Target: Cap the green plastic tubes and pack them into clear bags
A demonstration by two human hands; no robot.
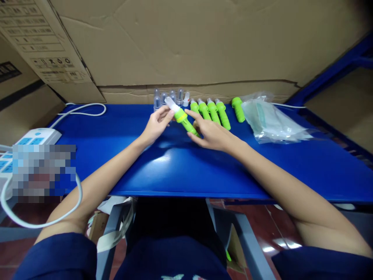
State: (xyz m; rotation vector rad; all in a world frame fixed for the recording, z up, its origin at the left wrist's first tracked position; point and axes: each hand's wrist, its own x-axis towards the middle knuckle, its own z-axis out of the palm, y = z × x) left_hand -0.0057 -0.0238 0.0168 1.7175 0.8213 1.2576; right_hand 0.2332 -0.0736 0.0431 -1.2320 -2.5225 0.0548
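Above the blue table I hold a slim lime-green bottle (pixel 185 122) at a tilt, its white and clear top pointing up and to the left. My left hand (pixel 159 122) pinches it near the clear top. Fingers of my right hand (pixel 212 133) close around the ridged green body from the right. Just behind my hands stand several small clear bottles or caps (pixel 172 95) and one white-topped piece with a red mark (pixel 186 99). Several matching green bottles (pixel 213 111) lie side by side beyond my right hand, partly hidden by it.
A single green sleeve (pixel 238 109) lies to the right, beside clear plastic bags (pixel 274 120). On the left sits a white power strip (pixel 39 136) with a looping white cable (pixel 78 190). Cardboard (pixel 186 42) walls the back of the blue table (pixel 163 171).
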